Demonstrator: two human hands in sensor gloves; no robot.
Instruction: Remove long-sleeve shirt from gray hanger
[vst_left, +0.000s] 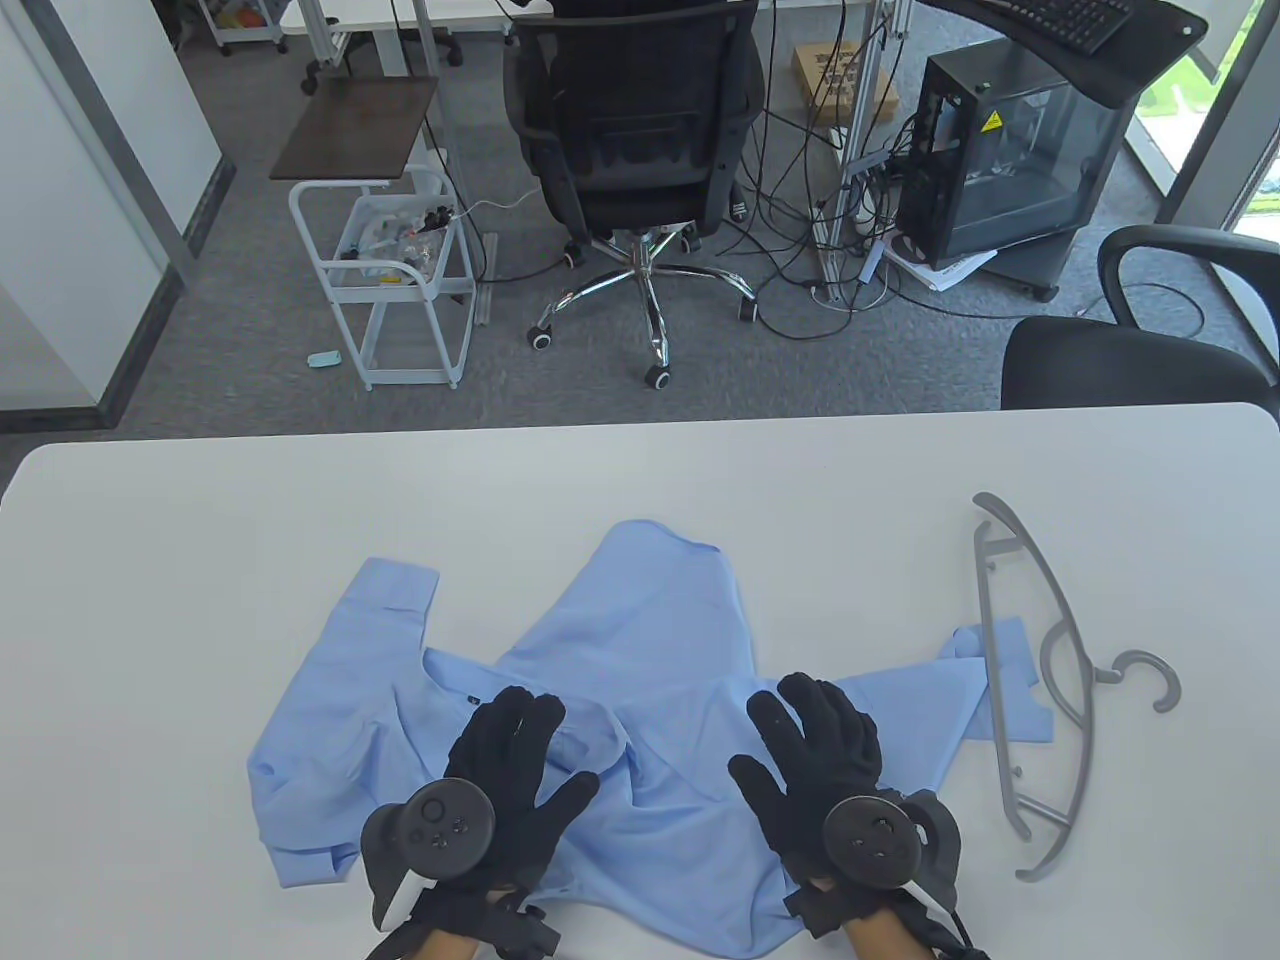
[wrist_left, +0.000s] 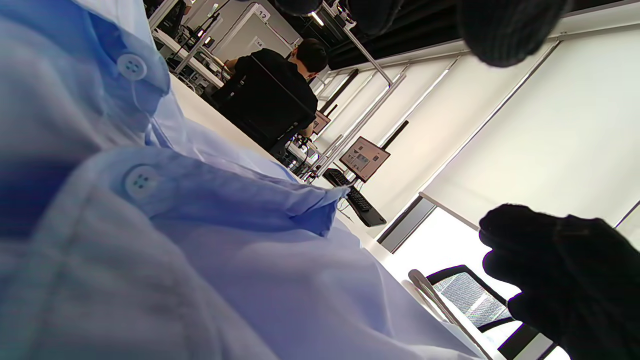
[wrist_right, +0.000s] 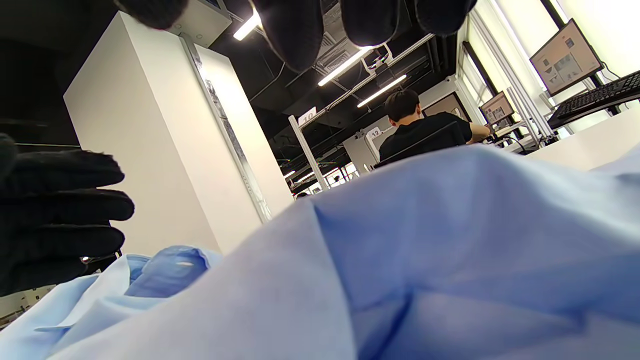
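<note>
Beyond the white worktop (vst_left: 300, 500), a black office chair (vst_left: 630, 130) stands on grey carpet beside a white wire cart (vst_left: 390, 280). A black computer tower (vst_left: 1010, 160) sits among tangled cables, with another black chair (vst_left: 1130, 350) near the worktop's far right corner.

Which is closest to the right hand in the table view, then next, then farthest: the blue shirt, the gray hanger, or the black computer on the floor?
1. blue shirt: right under the right hand.
2. gray hanger: on the table, to the hand's right.
3. black computer: on the floor beyond the table.
</note>
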